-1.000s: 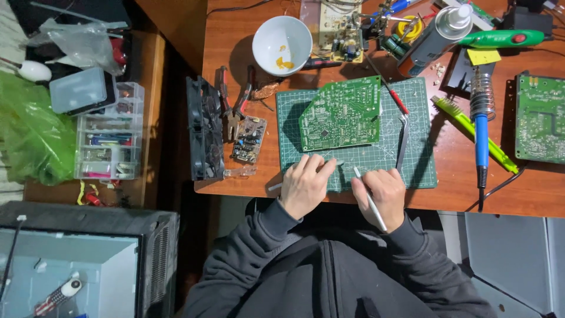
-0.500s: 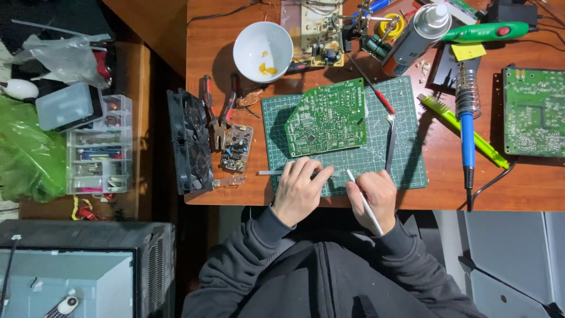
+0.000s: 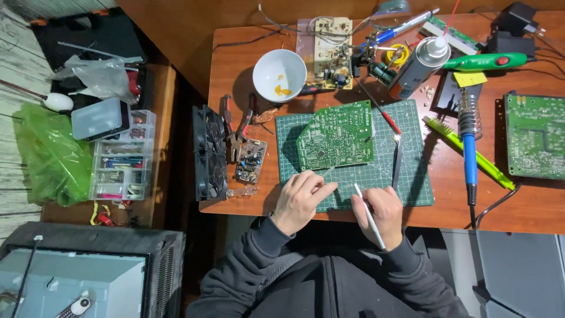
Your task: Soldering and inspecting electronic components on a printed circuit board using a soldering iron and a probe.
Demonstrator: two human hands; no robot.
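At the lower centre of the frame, the left hand [image 3: 300,200] rests half-curled and empty on the green gridded cutting mat [image 3: 412,188], while the right hand [image 3: 379,213] grips a thin white pen-like tool [image 3: 369,215] below the green printed circuit board [image 3: 335,136].

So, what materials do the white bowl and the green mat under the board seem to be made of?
The bowl looks like glazed ceramic: smooth, glossy white, thick rim; hard plastic is possible. The mat looks like matte rubber or soft vinyl: flat, dull green, printed with a pale grid, lying under the circuit board.
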